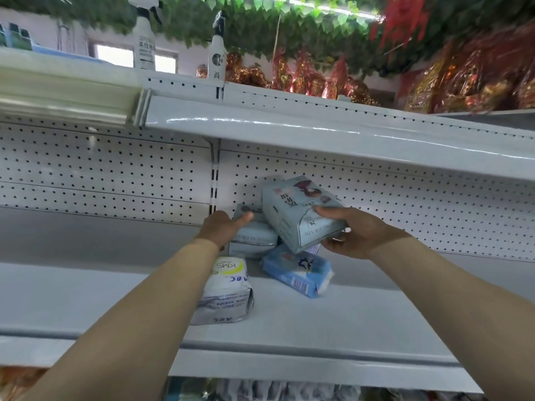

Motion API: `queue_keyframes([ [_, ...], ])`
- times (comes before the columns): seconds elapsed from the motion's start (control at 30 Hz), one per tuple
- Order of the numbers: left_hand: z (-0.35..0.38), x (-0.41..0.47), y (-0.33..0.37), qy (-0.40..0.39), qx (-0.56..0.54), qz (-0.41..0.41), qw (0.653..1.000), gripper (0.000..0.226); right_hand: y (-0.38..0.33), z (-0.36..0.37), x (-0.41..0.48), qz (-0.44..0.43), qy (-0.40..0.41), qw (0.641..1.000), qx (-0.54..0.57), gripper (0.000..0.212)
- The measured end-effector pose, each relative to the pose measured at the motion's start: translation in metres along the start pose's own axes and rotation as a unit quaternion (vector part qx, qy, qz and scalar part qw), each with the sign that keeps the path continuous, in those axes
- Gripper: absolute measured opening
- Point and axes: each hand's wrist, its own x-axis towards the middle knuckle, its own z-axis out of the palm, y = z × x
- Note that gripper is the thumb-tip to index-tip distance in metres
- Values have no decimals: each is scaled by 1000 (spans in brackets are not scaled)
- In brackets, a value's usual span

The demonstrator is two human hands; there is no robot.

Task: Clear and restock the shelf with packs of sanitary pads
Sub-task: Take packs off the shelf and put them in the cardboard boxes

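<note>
Right hand (357, 235): pinches the near right corner of the tilted teal pack (295, 212), thumb laid on its upper face and fingers curled beneath it.
Left hand (223, 228): grips the pale-blue pack (253, 235) from the left, thumb stretched across its top; the other fingers are hidden behind it.
Tilted teal pack: held above the shelf board, far end raised and near right corner low; its left side touches or overlaps the pale-blue pack, and which cannot be told.
Pale-blue pack: stands towards the far side of the shelf, close to the back panel, just right of the central upright.
Blue pack (298, 273): lies flat and skewed on the shelf board, directly under the tilted teal pack and the right hand, with its barcode end nearest.
White pack (225, 290): sits nearer and to the left, partly covered by the left forearm; its printed letters read upside down.
Shelf (362, 314): white metal board carrying all the resting packs, grouped near its middle.
Back panel (115, 175): white perforated sheet behind the packs.
Upper shelf (289, 123): white, overhanging the hands.
Spray bottles (144, 41): two, upright on the upper shelf, far left.
Red-and-gold packets (304, 79): ranged along the upper shelf to the right.
Leaf garland (246, 21): green, hanging overhead.
</note>
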Motion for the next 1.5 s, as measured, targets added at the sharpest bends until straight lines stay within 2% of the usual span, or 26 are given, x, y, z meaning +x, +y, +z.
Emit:
queue_keyframes([
  [0.07,2,1,-1,-11,-9,-12,1000,62,7,-13,-5,-9,17,999,35,61],
  [0.2,-2,-1,-4,-44,-59,-56,996,59,25,-33,-9,-28,65,994,82,39],
  [0.37,-1,-2,-1,-28,-99,-60,993,64,36,-39,-13,-39,84,989,112,39],
  [0.5,-3,2,-6,-22,-109,-71,991,77,38,-37,-16,-43,82,988,120,55],
  [0.67,-3,1,-5,-23,-88,-57,994,72,43,-35,-25,-49,95,988,114,47],
  [0.77,-6,-2,-8,-46,-69,-67,994,73,45,-35,-28,-51,94,987,119,45],
  [0.9,-12,-9,-9,-98,-56,-97,989,86,49,-34,-31,-63,94,987,111,42],
  [1.03,-11,-10,-8,-147,-88,-104,980,94,51,-33,-34,-73,101,987,105,36],
  [1.17,-10,-8,-11,-155,-128,-72,977,66,53,-32,-36,-81,98,987,97,27],
  [1.27,-12,-9,-13,-169,-129,-35,976,72,53,-31,-35,-85,94,988,93,24],
  [1.33,-13,-12,-11,-165,-131,-25,977,59,54,-30,-34,-86,91,988,87,24],
  [1.5,-12,-15,-10,-141,-137,-2,981,60,53,-32,-28,-91,93,989,71,33],
])
